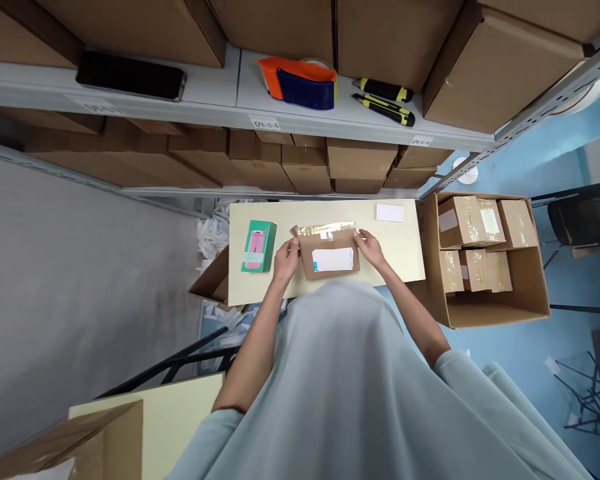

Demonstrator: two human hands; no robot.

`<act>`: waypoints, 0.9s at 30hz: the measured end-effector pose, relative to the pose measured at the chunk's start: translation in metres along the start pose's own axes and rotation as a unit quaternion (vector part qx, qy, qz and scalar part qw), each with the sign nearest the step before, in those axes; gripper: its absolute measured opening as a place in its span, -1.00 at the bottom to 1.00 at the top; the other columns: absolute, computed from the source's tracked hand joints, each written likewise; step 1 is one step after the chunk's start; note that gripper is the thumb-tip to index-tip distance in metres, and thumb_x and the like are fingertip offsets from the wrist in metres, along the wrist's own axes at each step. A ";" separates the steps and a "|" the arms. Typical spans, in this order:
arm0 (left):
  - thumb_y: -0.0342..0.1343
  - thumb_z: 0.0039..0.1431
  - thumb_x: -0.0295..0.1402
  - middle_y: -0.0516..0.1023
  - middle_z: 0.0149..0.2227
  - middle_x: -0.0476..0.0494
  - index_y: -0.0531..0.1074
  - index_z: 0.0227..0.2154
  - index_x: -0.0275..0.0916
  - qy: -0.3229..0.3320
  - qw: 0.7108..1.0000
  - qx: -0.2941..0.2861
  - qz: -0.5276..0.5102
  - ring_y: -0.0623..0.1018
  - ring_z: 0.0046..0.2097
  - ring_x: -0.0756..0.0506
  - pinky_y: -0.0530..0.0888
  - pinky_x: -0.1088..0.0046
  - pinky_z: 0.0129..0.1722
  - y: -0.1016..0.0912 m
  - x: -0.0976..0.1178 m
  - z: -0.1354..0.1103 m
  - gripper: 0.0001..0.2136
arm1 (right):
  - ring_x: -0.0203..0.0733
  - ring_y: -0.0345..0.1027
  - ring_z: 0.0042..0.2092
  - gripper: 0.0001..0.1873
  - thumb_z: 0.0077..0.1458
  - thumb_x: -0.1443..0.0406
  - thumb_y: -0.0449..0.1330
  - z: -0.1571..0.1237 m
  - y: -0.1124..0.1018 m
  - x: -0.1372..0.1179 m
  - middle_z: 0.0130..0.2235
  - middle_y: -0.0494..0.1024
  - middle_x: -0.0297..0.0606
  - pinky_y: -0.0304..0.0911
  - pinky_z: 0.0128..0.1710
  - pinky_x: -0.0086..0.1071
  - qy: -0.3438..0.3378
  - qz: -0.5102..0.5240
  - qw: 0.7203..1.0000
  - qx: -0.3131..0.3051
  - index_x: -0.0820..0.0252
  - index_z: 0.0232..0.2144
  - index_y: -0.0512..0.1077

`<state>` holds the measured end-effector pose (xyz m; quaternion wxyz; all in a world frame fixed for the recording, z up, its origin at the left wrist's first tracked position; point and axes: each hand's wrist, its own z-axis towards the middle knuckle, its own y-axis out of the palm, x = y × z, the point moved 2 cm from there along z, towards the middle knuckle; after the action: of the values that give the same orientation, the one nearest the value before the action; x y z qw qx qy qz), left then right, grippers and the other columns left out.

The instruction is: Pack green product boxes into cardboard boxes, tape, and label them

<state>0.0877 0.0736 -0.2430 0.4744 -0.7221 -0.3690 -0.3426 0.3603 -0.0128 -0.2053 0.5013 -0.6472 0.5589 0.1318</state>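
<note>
Between my two hands is a small brown cardboard box [307, 265] over the pale yellow table [395, 260]. Clear tape runs along its far edge, and a white label [334, 259] with a blue corner lies on its top face. My left hand [286, 260] pinches the box's left side, fingers closed at its upper corner. At the upper right corner, my right hand [370, 248] grips the opposite side between thumb and fingers. A green box with a pink device pictured on it [258, 247] stands left of my left hand. Whether the cardboard box touches the table is unclear.
A white slip [389, 213] lies at the table's far right. Beside the table, a large open carton [497, 315] holds several taped boxes. The shelf ahead carries a phone [130, 75], an orange and blue tape dispenser [300, 83] and utility knives [384, 100].
</note>
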 end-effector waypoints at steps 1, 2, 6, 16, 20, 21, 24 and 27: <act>-0.09 0.49 0.29 0.74 0.01 -0.41 0.59 0.08 -0.30 -0.008 0.999 0.004 -0.039 0.73 -0.02 -0.23 0.71 0.17 0.06 -0.003 0.000 -0.007 -0.29 | 0.00 0.68 0.24 -0.35 0.60 -0.03 0.11 -0.007 -0.001 0.000 0.36 0.64 0.12 0.55 0.26 -0.21 -0.005 0.035 0.999 0.012 0.27 0.45 0.44; -0.10 0.47 0.35 0.73 0.01 -0.39 0.58 0.06 -0.29 -0.015 0.997 0.011 -0.079 0.73 -0.01 -0.24 0.71 0.18 0.05 -0.007 0.000 -0.014 -0.25 | -0.01 0.68 0.24 -0.35 0.60 -0.04 0.10 -0.016 -0.002 0.002 0.39 0.61 0.12 0.55 0.27 -0.20 -0.015 0.065 0.997 0.024 0.25 0.47 0.42; 0.02 0.41 0.36 0.71 -0.10 -0.26 0.55 -0.09 -0.21 -0.039 0.993 0.051 -0.096 0.69 0.03 -0.26 0.67 0.20 0.07 -0.015 -0.010 -0.037 -0.35 | 0.00 0.65 0.26 -0.35 0.60 -0.09 0.05 -0.042 -0.002 0.019 0.35 0.63 0.12 0.57 0.26 -0.17 -0.063 0.108 0.991 0.040 0.23 0.41 0.46; 0.34 0.29 -0.24 0.56 0.33 -0.48 0.39 0.41 -0.26 0.026 0.991 0.115 0.055 0.63 0.24 -0.33 0.59 0.04 0.30 -0.002 -0.011 -0.045 -0.34 | 0.09 0.56 0.22 -0.72 0.45 0.13 0.34 -0.025 0.015 0.007 0.24 0.54 0.01 0.54 0.20 -0.08 -0.080 -0.145 0.984 0.070 0.13 0.08 0.61; 0.14 0.45 -0.34 0.58 0.33 -0.39 0.48 0.39 -0.18 0.228 0.963 0.016 0.144 0.51 0.41 -0.37 0.41 -0.08 0.51 -0.002 0.010 -0.048 -0.51 | 0.28 0.15 0.56 -0.71 0.48 0.20 0.34 -0.023 0.024 -0.018 0.42 0.41 0.10 0.34 0.48 0.10 -0.171 -0.234 0.957 0.030 0.15 0.14 0.70; 0.12 0.46 -0.35 0.59 0.33 -0.37 0.52 0.36 -0.16 0.243 0.958 -0.020 0.153 0.52 0.41 -0.37 0.41 -0.07 0.52 -0.002 0.011 -0.047 -0.54 | 0.33 0.04 0.61 -0.66 0.47 0.20 0.36 -0.022 0.023 -0.019 0.46 0.36 0.13 0.29 0.52 0.16 -0.170 -0.246 0.954 0.023 0.17 0.19 0.69; 0.16 0.44 -0.30 0.57 0.35 -0.38 0.58 0.29 -0.17 0.219 0.959 -0.053 0.173 0.51 0.43 -0.40 0.42 -0.09 0.52 -0.004 0.004 -0.042 -0.59 | 0.38 0.03 0.62 -0.49 0.44 0.20 0.40 -0.022 0.012 -0.013 0.50 0.33 0.22 0.23 0.55 0.22 -0.137 -0.259 0.956 0.008 0.22 0.34 0.62; 0.17 0.50 -0.15 0.56 0.38 -0.39 0.67 0.14 -0.18 0.192 0.963 -0.063 0.178 0.44 0.51 -0.44 0.37 -0.14 0.56 -0.006 -0.008 -0.045 -0.66 | 0.30 0.14 0.60 -0.43 0.43 0.26 0.38 -0.023 0.001 -0.002 0.51 0.36 0.19 0.23 0.57 0.19 -0.135 -0.244 0.960 -0.015 0.17 0.42 0.56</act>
<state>0.0722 0.0312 -0.2332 0.5435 -0.7252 -0.1141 -0.4069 0.3495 -0.0297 -0.1940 0.5788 -0.7477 0.3095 0.1003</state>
